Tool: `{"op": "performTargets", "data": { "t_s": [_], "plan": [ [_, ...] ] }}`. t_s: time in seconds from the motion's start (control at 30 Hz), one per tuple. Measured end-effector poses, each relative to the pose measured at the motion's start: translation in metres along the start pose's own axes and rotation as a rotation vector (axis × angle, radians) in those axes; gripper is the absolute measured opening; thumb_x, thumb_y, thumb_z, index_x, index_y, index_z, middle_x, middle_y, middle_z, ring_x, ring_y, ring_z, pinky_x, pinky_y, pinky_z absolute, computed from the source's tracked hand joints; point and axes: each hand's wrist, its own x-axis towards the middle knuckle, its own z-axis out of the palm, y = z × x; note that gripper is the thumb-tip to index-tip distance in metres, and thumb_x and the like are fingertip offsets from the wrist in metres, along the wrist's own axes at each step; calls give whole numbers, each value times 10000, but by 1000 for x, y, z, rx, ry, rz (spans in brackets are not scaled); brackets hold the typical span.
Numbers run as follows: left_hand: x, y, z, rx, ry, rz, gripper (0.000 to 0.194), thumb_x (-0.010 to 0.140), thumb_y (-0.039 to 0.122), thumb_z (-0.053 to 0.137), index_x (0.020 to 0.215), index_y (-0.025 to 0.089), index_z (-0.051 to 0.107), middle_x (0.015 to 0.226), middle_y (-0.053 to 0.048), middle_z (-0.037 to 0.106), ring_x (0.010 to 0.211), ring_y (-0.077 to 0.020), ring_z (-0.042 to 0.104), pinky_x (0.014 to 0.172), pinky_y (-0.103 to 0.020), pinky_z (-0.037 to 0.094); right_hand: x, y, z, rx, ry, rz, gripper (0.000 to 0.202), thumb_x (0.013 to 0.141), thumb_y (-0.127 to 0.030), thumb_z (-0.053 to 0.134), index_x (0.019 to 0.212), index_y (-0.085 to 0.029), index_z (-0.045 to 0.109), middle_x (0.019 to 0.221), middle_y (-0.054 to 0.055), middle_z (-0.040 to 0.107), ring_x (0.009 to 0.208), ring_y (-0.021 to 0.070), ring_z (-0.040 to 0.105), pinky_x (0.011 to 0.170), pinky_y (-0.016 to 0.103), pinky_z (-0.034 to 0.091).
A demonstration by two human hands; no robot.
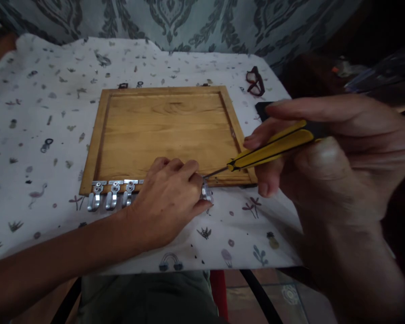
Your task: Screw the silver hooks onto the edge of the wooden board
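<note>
A framed wooden panel [168, 130] lies flat on the patterned white cloth. Along its near edge runs a metal strip with hooks [113, 195], several of them showing left of my left hand [170, 198]. That hand is closed over the strip, its fingertips at a metal hook [206, 192] near the panel's right end. My right hand [324, 162] grips a screwdriver with a yellow and black handle [272, 146]. The screwdriver's shaft points down left, its tip beside my left fingers; exactly what the tip touches is hidden.
Dark-framed glasses [255, 82] lie at the back right of the cloth [37, 180]. A dark flat object [263, 110] is partly behind my right hand. Small fittings stick out at the panel's far edge. A patterned curtain [189, 27] hangs behind.
</note>
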Motion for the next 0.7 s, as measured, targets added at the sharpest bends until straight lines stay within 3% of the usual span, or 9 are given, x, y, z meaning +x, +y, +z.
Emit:
{"op": "performTargets", "data": {
  "t_s": [0.13, 0.33, 0.53, 0.7],
  "plan": [
    [0, 0, 1, -2, 11, -2, 354, 828, 494, 736, 804, 144, 695, 822, -32, 662, 792, -238, 673, 722, -381, 460, 0, 1, -6, -28, -81, 8, 186, 847, -472, 746, 1023, -418, 772, 872, -34, 781, 425, 107, 588, 441, 325, 571],
    [0, -1, 0, -1, -5, -20, 359, 824, 510, 738, 812, 155, 693, 820, -29, 664, 808, -221, 664, 741, -361, 440, -1, 1, -2, 1, -31, 36, 181, 776, -493, 802, 894, -360, 768, 900, -10, 777, 404, 113, 553, 332, 320, 486],
    [1, -2, 0, -8, -19, -32, 370, 821, 521, 736, 816, 154, 691, 823, -32, 668, 825, -229, 663, 760, -366, 442, -3, 1, 3, -14, 70, -13, 168, 785, -468, 801, 880, -334, 768, 840, -7, 751, 420, 130, 565, 345, 338, 484],
    [1, -2, 1, -19, -13, -30, 365, 823, 507, 739, 831, 145, 696, 828, -36, 668, 824, -238, 668, 760, -380, 452, -9, -1, 4, -135, 67, -44, 173, 842, -471, 750, 956, -341, 765, 934, -15, 763, 551, 147, 663, 439, 328, 568]
  ]
}}
